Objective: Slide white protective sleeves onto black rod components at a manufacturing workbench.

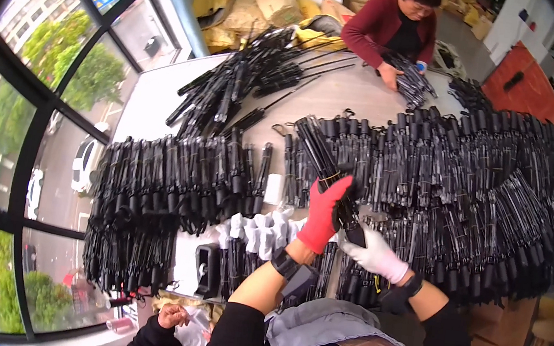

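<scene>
My left hand [324, 213], in a red glove, is wrapped round a bundle of black folding-umbrella frames [316, 149]. A thin band circles the bundle, which slants up and to the left above the table. My right hand [379, 256], in a white glove, closes on the lower end of the same bundle, near a dark handle; part of its grip is hidden. Right of my hands lie dense rows of similar black umbrella frames [423, 167]. To the left stands another row of black frames [173, 177] with dark handles.
Loose black frames [221, 90] are heaped at the far left of the table [356, 89]. White wrapped pieces [263, 232] and a black stand [207, 272] lie near. Across the table a person [394, 32] holds more frames; another person's hand [173, 316] shows at lower left. Windows line the left.
</scene>
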Motion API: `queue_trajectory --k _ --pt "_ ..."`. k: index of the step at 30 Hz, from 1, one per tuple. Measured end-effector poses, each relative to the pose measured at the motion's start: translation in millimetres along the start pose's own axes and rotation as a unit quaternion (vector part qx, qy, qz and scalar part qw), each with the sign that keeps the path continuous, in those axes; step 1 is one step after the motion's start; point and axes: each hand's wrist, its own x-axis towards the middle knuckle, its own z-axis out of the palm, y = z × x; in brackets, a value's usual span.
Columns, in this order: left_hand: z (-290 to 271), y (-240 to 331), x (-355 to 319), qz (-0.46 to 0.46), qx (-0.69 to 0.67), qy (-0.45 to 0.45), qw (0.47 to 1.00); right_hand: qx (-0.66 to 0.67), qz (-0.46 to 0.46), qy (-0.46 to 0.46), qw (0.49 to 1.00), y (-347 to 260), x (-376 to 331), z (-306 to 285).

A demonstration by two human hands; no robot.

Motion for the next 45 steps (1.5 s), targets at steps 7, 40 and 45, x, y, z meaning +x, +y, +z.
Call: queue_trajectory --k 7,40,45 --pt "39.1 118.3 -56.0 0.065 -0.2 -0.042 0.977 0.599 0.064 -0.3 0.74 -39.2 -27.9 41.2" --pt "-38.5 17.3 -170.5 0.091 0.457 -0.036 0.884 0.09 -0.067 0.114 0.987 -36.5 6.4 60.4" --pt "-42.5 0.4 -169.3 -0.023 0.296 -0.042 0.954 0.154 -0.08 0.089 0.981 -12.7 -7.3 52.0"
